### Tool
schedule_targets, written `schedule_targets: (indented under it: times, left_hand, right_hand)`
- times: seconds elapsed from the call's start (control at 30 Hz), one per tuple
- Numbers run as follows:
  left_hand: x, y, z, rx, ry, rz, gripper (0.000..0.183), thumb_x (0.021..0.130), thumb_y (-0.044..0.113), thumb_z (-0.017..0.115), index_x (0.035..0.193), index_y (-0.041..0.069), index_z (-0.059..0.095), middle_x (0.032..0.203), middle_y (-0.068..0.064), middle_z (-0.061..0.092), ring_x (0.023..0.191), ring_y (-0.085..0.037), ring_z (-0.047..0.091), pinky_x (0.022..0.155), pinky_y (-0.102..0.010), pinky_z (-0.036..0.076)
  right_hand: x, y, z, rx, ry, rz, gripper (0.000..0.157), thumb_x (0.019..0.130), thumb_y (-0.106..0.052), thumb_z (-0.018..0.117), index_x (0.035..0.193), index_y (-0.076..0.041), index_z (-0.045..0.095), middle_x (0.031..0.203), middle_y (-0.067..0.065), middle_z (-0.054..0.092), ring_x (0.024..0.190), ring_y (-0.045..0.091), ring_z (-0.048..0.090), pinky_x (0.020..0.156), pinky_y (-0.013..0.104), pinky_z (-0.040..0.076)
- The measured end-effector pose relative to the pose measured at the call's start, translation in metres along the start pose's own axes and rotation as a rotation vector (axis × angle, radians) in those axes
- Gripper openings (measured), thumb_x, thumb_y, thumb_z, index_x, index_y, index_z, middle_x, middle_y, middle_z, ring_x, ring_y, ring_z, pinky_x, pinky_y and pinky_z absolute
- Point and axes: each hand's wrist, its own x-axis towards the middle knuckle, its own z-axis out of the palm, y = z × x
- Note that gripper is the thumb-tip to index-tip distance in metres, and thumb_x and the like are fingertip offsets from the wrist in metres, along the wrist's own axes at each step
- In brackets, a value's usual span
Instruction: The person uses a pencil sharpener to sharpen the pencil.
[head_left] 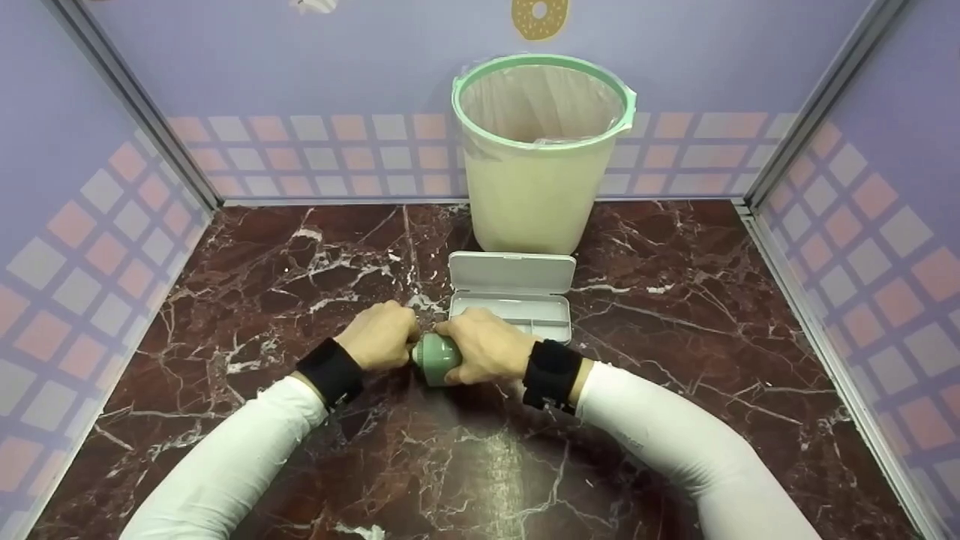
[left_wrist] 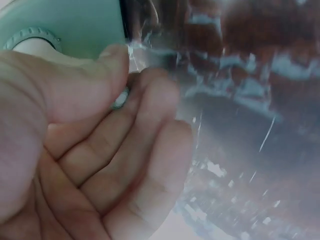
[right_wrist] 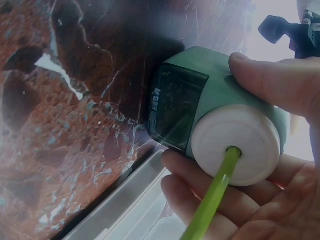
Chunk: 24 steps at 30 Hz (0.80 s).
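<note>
A green pencil sharpener [head_left: 438,360] sits low at the front of the open pencil case. My right hand [head_left: 487,345] grips its body, thumb on one side and fingers underneath in the right wrist view. From the round white face [right_wrist: 215,145] there sticks a light green pencil [right_wrist: 212,200]. A dark see-through shavings drawer [right_wrist: 177,107] shows beside that face. On the opposite side, by the toothed ring [left_wrist: 35,35], my left hand [head_left: 382,337] pinches the crank between thumb and curled fingers. Only a small pale end [left_wrist: 120,99] of the crank shows between them.
The pale grey pencil case [head_left: 551,322] lies just beyond my right hand, its lid [head_left: 512,273] raised. Behind it stands a cream waste bin [head_left: 536,199] with a green rim and a plastic liner. Patterned walls enclose the dark marbled table [head_left: 675,330] at the back and sides.
</note>
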Motion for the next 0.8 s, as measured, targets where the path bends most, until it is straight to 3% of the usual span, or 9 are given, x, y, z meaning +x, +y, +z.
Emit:
schedule_targets:
  times: [0.2, 0.37, 0.53, 0.8]
  left_hand:
    - [0.003, 0.001, -0.012, 0.060, 0.065, 0.017, 0.028, 0.076, 0.006, 0.081, 0.058, 0.017, 0.063, 0.069, -0.010, 0.074, 0.062, -0.031, 0.068, 0.062, -0.054, 0.063]
    - [0.002, 0.005, -0.027, 0.084, 0.072, 0.014, 0.029, 0.077, 0.004, 0.078, 0.056, 0.017, 0.063, 0.069, -0.010, 0.075, 0.063, -0.031, 0.068, 0.063, -0.053, 0.063]
    - [-0.005, 0.013, -0.038, 0.123, 0.085, 0.020, 0.032, 0.076, -0.001, 0.073, 0.055, 0.018, 0.058, 0.064, -0.008, 0.070, 0.058, -0.029, 0.063, 0.059, -0.052, 0.060]
    - [-0.020, 0.023, -0.040, 0.200, 0.183, 0.059, 0.021, 0.075, -0.003, 0.074, 0.062, 0.009, 0.062, 0.070, -0.020, 0.072, 0.062, -0.044, 0.071, 0.056, -0.060, 0.062]
  right_hand:
    - [0.001, -0.001, 0.000, -0.035, 0.013, -0.012, 0.041, 0.083, -0.030, 0.098, 0.112, -0.012, 0.076, 0.097, 0.002, 0.080, 0.079, 0.014, 0.066, 0.073, 0.026, 0.058]
    - [0.001, -0.002, 0.000, -0.059, 0.025, -0.017, 0.041, 0.082, -0.031, 0.099, 0.110, -0.012, 0.076, 0.095, 0.002, 0.079, 0.077, 0.014, 0.065, 0.071, 0.027, 0.058]
    - [0.000, -0.003, -0.001, -0.057, 0.023, -0.030, 0.036, 0.081, -0.029, 0.098, 0.104, -0.012, 0.076, 0.092, 0.003, 0.079, 0.075, 0.014, 0.065, 0.070, 0.028, 0.057]
    - [0.002, -0.004, -0.002, -0.073, 0.027, -0.026, 0.035, 0.080, -0.028, 0.099, 0.102, -0.012, 0.078, 0.090, 0.002, 0.080, 0.075, 0.015, 0.065, 0.071, 0.031, 0.060]
